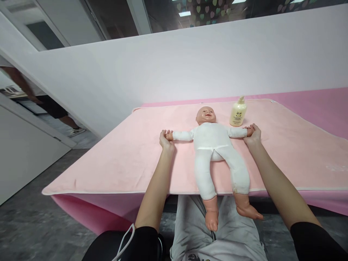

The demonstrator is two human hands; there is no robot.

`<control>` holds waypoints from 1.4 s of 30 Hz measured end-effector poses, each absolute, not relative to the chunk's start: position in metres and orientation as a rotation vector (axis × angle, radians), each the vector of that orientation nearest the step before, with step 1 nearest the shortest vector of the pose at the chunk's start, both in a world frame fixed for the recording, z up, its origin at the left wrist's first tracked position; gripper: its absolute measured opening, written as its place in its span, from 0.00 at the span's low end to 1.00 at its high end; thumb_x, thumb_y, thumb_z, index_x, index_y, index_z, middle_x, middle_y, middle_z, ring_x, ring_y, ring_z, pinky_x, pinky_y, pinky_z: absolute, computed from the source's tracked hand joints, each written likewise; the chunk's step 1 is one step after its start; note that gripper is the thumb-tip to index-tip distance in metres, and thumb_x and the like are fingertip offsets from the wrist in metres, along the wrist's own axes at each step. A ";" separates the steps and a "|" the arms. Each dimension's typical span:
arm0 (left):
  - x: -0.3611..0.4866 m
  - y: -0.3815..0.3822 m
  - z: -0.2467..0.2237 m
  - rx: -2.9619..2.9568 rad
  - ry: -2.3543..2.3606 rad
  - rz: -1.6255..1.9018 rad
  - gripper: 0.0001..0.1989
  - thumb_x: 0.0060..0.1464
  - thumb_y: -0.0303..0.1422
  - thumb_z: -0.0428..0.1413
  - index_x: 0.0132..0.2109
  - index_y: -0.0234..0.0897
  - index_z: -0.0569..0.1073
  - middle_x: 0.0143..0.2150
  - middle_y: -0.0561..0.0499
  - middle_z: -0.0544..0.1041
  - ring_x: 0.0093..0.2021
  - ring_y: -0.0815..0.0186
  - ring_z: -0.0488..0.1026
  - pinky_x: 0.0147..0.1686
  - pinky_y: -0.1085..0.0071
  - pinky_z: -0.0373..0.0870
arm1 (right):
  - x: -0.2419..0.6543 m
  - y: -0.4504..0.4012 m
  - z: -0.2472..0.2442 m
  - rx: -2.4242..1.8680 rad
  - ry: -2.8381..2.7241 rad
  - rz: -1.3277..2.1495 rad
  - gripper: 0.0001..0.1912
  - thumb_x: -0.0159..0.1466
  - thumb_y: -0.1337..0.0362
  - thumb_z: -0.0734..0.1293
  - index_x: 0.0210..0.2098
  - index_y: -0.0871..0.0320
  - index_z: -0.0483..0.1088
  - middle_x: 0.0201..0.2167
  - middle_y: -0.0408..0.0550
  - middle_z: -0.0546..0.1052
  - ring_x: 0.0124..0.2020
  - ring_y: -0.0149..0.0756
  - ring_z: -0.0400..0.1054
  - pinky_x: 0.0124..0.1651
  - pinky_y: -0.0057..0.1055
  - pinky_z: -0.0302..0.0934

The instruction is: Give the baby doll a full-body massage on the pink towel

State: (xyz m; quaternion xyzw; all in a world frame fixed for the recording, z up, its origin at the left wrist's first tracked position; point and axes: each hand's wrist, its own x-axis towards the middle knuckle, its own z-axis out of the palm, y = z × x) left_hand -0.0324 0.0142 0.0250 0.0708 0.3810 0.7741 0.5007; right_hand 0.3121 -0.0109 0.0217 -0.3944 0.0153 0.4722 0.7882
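A baby doll (pixel 213 137) with a white cloth body lies on its back on a pink blanket (pixel 122 159), head toward the wall. Both its arms are stretched out sideways, and its feet hang past the table's front edge. My left hand (pixel 166 140) is closed around the doll's hand on the left side. On the right side, my right hand (pixel 253 134) grips the doll's other hand. Just beyond my right hand a pale yellow pump bottle (pixel 238 113) stands upright beside the doll's head.
A white wall (pixel 190 65) with a window above it rises behind the table. Darker pink cloth (pixel 320 105) shows under the blanket. At the far left a person (pixel 51 105) stands beyond an opening. A white cable (pixel 126 241) runs by my left sleeve.
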 end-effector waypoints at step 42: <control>-0.033 0.014 0.025 0.179 0.937 1.872 0.13 0.49 0.30 0.45 0.39 0.33 0.70 0.37 0.45 0.72 0.38 0.68 0.74 0.41 0.74 0.70 | 0.312 -0.012 0.024 -0.853 0.033 1.062 0.06 0.59 0.69 0.58 0.26 0.58 0.54 0.18 0.36 0.59 0.19 0.24 0.59 0.25 0.24 0.62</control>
